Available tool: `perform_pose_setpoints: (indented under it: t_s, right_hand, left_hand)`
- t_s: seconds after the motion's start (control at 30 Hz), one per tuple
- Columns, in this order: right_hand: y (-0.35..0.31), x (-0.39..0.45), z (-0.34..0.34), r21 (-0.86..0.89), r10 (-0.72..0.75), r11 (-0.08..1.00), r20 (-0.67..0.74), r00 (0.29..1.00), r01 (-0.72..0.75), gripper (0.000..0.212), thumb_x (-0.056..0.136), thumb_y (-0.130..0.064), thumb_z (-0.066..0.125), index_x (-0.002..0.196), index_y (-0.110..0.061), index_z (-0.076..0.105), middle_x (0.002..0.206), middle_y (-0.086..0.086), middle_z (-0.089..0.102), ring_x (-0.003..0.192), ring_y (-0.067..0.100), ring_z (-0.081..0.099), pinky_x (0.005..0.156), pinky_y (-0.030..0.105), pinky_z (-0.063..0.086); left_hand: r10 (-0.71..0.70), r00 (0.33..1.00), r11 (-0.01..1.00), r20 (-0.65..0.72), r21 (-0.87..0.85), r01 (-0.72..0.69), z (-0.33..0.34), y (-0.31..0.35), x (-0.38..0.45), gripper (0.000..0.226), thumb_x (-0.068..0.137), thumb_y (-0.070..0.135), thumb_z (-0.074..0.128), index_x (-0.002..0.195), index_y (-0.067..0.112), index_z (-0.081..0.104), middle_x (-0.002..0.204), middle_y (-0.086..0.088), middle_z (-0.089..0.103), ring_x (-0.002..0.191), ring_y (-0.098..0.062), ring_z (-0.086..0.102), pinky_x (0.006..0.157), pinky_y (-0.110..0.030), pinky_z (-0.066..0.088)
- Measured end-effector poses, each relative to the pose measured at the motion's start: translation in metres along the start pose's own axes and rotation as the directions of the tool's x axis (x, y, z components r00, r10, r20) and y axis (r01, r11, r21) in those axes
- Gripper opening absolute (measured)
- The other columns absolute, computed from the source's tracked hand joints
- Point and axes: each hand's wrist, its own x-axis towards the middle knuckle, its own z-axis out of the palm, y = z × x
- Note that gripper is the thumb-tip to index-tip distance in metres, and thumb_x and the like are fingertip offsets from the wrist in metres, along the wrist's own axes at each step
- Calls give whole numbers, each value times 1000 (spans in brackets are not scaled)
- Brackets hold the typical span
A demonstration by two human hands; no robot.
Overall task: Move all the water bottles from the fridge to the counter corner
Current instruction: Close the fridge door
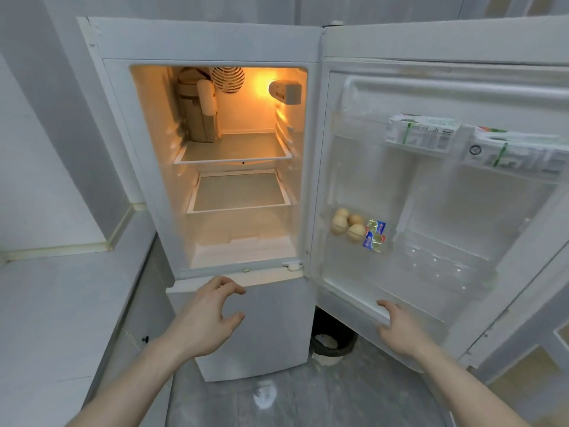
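The fridge point(197, 38) stands open with its light on. No water bottle shows on its glass shelves point(234, 149) or in the open door point(446, 195). My left hand point(203, 318) hovers in front of the lower freezer door point(271, 328), fingers and thumb spread in a loose curl, holding nothing. My right hand point(400, 328) rests on the bottom edge of the open door, fingers laid over its inner lip and thumb spread to the left. The grey counter point(46, 303) runs along the left; no bottles are visible on the part in view.
A brown and white object point(200, 109) stands at the back left of the top shelf. The door holds eggs point(348, 224), small butter packets point(374, 235) and cartons point(421, 131). A dark bin point(334, 343) sits on the floor under the door.
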Motion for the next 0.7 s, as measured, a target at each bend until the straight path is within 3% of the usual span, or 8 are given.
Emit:
perform_pose_setpoints:
  t_s: [0.13,0.27,0.33,0.4,0.5,0.7]
  right_hand:
    - [16,23,17,-71,51,996,77,996,-46,68,93,-20,58,157,-24,38,157,10,44,141,30,49,113,38,42]
    - [14,30,33,-110,18,994,190,982,3,65,88,-24,55,152,-22,43,150,8,54,134,24,56,108,32,45]
    - [19,40,38,-116,6,993,205,979,18,68,80,-31,50,148,-23,46,143,6,61,127,24,62,103,34,50]
    - [20,48,42,-152,-5,988,216,976,38,59,85,-29,51,144,-24,45,140,5,63,123,24,64,100,35,52]
    - [10,46,46,-220,-26,973,224,974,76,47,95,-29,52,140,-21,40,140,6,57,122,27,63,94,36,53]
    - [-10,40,64,-157,-122,973,275,954,170,45,95,-26,59,135,-14,42,134,11,57,117,31,62,93,39,54]
  left_hand:
    - [-48,999,999,21,-11,49,9,-11,-5,43,90,44,67,131,35,58,133,21,45,121,-5,51,97,-20,39]
    - [-146,989,988,18,-58,146,19,-14,-27,40,90,43,68,128,38,57,134,23,45,93,-3,56,93,-19,40]
    - [-203,979,977,-11,-64,202,24,-16,-37,39,90,43,68,128,38,58,135,23,45,109,0,55,97,-20,41]
    - [-243,969,969,-42,-63,240,28,-17,-46,39,90,44,69,127,39,59,134,24,46,117,0,55,101,-22,43]
    - [-291,954,956,-66,-65,287,33,-11,-60,39,89,41,71,126,38,60,132,24,48,123,-1,52,102,-21,41]
    - [-336,939,941,-70,-59,333,48,10,-90,38,92,39,69,129,36,59,133,24,44,124,0,48,98,-16,35]
